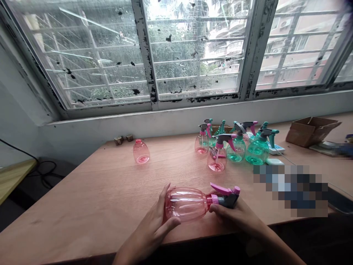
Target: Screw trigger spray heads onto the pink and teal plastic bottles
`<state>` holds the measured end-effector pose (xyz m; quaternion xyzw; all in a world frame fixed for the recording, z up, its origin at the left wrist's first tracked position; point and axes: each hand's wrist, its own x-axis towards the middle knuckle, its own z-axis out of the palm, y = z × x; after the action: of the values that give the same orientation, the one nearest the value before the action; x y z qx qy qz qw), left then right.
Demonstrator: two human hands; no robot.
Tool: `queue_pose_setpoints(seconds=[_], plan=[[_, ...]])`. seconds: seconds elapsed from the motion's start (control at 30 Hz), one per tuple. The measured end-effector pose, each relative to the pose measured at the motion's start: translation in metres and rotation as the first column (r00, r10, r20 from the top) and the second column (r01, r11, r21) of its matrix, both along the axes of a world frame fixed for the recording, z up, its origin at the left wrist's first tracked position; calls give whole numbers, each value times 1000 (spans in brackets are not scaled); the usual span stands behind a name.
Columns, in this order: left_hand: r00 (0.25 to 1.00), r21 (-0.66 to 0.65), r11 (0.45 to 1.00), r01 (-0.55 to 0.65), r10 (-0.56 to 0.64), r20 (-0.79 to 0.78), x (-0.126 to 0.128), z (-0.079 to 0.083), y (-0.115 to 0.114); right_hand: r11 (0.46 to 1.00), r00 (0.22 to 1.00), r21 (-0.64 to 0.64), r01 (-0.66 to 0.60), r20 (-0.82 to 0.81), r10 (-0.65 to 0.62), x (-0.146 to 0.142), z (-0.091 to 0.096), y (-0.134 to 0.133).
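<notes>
A clear pink spray bottle (187,202) lies on its side in my hands, just above the front edge of the table. Its base rests in my left hand (158,217), with the thumb in front and the fingers behind. My right hand (234,213) grips the other end around the neck, where a pink collar joins the dark grey spray head (228,198) with its pink trigger. Some of the right fingers are hidden behind the bottle. Beyond them, a pink bottle without a spray head (141,152) stands upright at the back left.
Several pink and green spray bottles (236,149) stand together at the back right. Past them is an open cardboard box (311,132). Two small brown blocks (118,140) sit at the far left edge of the wooden table (91,206). A blurred patch covers the right side.
</notes>
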<state>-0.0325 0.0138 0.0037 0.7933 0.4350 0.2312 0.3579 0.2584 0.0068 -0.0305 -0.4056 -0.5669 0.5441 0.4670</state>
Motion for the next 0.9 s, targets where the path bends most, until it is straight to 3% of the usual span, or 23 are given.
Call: queue_pose_setpoints(seconds=[0.43, 0.73, 0.9], plan=[[999, 79, 997, -5, 8, -38, 0, -13, 5, 1000, 1000, 7, -4, 15, 4, -2, -1, 1], [999, 26, 999, 30, -30, 11, -2, -6, 2, 1000, 999, 1, 13, 31, -13, 0, -1, 0], [999, 56, 998, -19, 21, -30, 0, -8, 1, 1000, 999, 17, 12, 29, -13, 0, -1, 0]])
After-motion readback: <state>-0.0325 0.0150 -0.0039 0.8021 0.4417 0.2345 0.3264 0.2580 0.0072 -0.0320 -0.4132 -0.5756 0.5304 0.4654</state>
